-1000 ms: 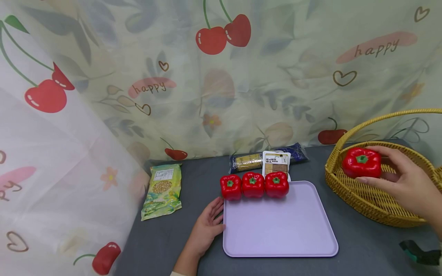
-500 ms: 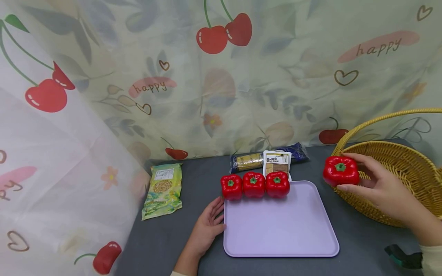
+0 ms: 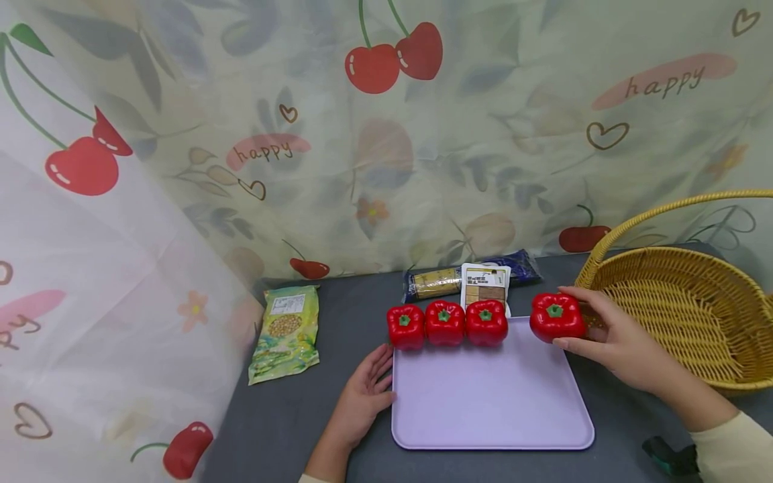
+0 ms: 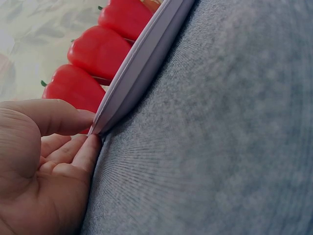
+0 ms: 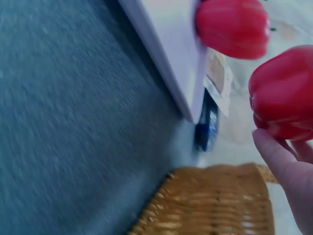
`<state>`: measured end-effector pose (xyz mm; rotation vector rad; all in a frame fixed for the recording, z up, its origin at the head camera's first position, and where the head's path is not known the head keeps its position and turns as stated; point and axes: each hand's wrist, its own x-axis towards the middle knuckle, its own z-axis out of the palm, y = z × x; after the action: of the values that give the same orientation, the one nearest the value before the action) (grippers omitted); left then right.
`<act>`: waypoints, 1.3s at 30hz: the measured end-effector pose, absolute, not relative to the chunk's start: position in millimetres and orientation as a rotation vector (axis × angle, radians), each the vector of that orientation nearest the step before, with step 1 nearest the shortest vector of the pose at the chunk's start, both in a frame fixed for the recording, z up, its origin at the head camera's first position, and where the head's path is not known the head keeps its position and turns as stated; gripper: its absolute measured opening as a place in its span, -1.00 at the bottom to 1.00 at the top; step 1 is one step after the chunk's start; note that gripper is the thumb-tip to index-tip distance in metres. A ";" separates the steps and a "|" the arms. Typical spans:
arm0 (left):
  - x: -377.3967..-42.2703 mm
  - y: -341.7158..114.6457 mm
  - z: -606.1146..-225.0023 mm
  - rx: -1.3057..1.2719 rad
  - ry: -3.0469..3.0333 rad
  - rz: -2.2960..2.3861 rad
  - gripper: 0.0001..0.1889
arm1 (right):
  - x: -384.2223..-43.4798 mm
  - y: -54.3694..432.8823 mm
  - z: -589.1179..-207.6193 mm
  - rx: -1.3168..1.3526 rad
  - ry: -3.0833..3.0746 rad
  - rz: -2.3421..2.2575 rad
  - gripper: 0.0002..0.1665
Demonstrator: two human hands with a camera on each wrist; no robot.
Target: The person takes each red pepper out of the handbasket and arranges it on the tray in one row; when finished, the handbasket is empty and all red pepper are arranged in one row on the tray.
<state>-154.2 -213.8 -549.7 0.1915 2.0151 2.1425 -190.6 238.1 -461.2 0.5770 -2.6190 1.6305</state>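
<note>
In the head view my right hand (image 3: 616, 342) grips a glossy red bell pepper (image 3: 557, 318) from its right side, above the far right corner of the lilac tray (image 3: 492, 402). The right wrist view shows my fingers (image 5: 276, 154) against that pepper. Along the tray's far edge, toward the left, sit a left bell pepper (image 3: 406, 329), a middle one (image 3: 445, 325) and a right one (image 3: 486, 325), side by side with green stems up. My left hand (image 3: 361, 397) rests at the tray's left edge, thumb and fingertips touching the rim and spread along it.
A wicker basket (image 3: 670, 302) with a tall handle stands at the right. Behind the tray lie a white-edged packet (image 3: 486, 283) and a dark blue package (image 3: 522, 266). A green-yellow bag (image 3: 286, 335) lies at left. Patterned curtain (image 3: 386, 168) hangs behind the grey table (image 3: 272, 429).
My right hand has carried the bell pepper leftward out of the basket and over to the tray's far right corner. The left hand and the row of peppers have stayed in place.
</note>
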 end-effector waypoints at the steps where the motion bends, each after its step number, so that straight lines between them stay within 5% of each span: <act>1: -154.3 -213.8 -549.8 0.190 2.016 2.142 -0.07 | -191.3 236.3 -462.9 0.570 -2.630 1.635 0.04; 14: -154.1 -213.0 -549.8 0.197 2.013 2.149 -0.07 | -207.5 222.9 -493.4 0.520 -2.790 1.608 0.02; 39: -153.7 -213.9 -550.0 0.206 2.025 2.143 -0.08 | -228.5 217.9 -495.7 0.521 -2.886 1.568 0.12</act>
<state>-153.7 -213.9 -550.0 0.2063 2.0253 2.1426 -228.5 217.9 -495.7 0.5211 -2.8857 1.5676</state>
